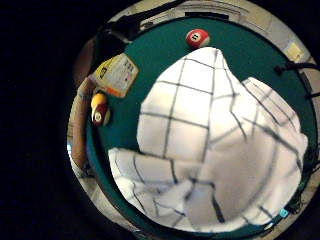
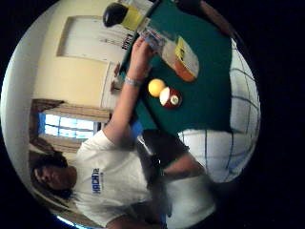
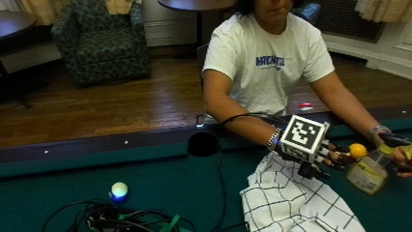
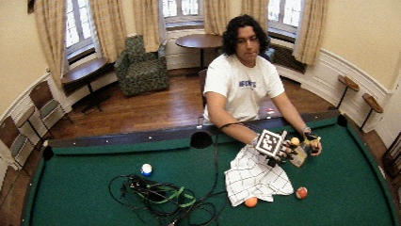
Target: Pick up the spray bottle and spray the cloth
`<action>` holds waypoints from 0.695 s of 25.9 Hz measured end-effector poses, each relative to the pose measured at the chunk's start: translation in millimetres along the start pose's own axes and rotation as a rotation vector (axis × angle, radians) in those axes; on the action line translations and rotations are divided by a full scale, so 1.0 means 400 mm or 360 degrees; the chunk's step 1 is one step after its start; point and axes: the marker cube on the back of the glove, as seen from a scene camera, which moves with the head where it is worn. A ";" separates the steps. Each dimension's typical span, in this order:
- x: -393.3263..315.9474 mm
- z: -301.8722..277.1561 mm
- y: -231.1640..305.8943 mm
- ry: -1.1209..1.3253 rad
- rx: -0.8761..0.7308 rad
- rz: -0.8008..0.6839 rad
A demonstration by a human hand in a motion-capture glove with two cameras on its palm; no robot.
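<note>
White checked cloth (image 1: 220, 150) crumpled on green felt (image 1: 160, 50); spray bottle (image 1: 116, 75), yellow ball (image 1: 98, 99), striped ball (image 1: 197, 38) beside it.

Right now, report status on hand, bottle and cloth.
Right hand open above cloth, holding nothing. Bottle tilted in bare hand, not yet passed over. Yellow ball beside it.

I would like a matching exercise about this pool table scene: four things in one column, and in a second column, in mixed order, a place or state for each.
Column one:
1. spray bottle
2. checked cloth
3. gloved right hand
4. white and blue ball

Column two:
A. lies on the green felt near a tangle of cables
B. hovers above the cloth, holding nothing
C. is held tilted in the bare left hand
D. lies crumpled on the felt in front of the person

Right pairs: 1-C, 2-D, 3-B, 4-A
</note>
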 end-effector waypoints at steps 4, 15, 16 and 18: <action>-0.027 -0.044 0.102 0.0201 -0.0114 -0.0066; -0.193 -0.234 0.239 0.0445 -0.0027 -0.0286; -0.206 -0.249 0.246 0.0454 -0.0025 -0.0302; -0.226 -0.273 0.255 0.0475 -0.0024 -0.0321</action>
